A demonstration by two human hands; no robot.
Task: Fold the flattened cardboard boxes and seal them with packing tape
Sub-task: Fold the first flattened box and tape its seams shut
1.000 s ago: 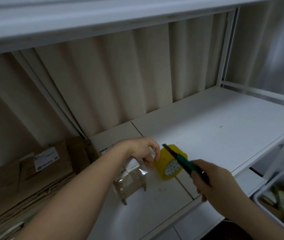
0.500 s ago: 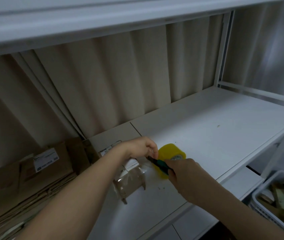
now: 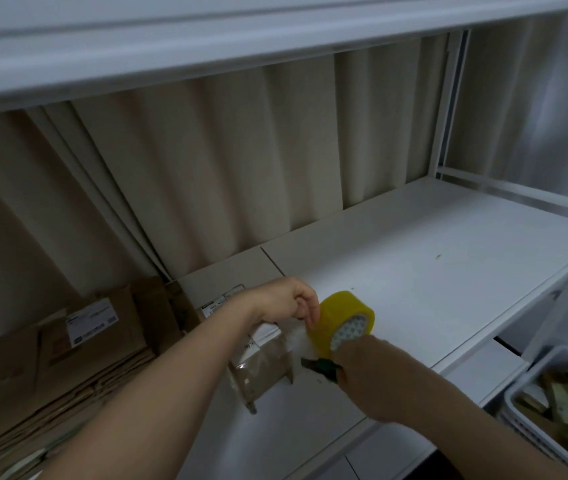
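Standing on its edge on the white shelf (image 3: 448, 271), one roll of yellow packing tape (image 3: 346, 322) shows a white core printed with a small dark pattern. A clear strip of tape (image 3: 296, 337) runs from the roll toward the left hand (image 3: 293, 301), whose curled fingers pinch the strip's end just beside the roll. The right hand (image 3: 376, 379) grips one green-handled cutter (image 3: 320, 364), its dark blade pointing left under the stretched strip, just below the roll. Under the strip, one small cardboard box (image 3: 261, 370) rests on the shelf, its top glossy with clear tape; small tabs stick out at its near edge. Its exact shape is hard to tell.

To the left, a stack of flattened cardboard boxes (image 3: 50, 375) lies at shelf level, too many and too dim to count; two white labels show on them. At lower right, one white basket (image 3: 531, 386) holds paper or card scraps.

The shelf is white with a seam across it, framed in white metal, with another white shelf above. Behind hangs a pale pleated curtain (image 3: 241, 168). The light is dim.
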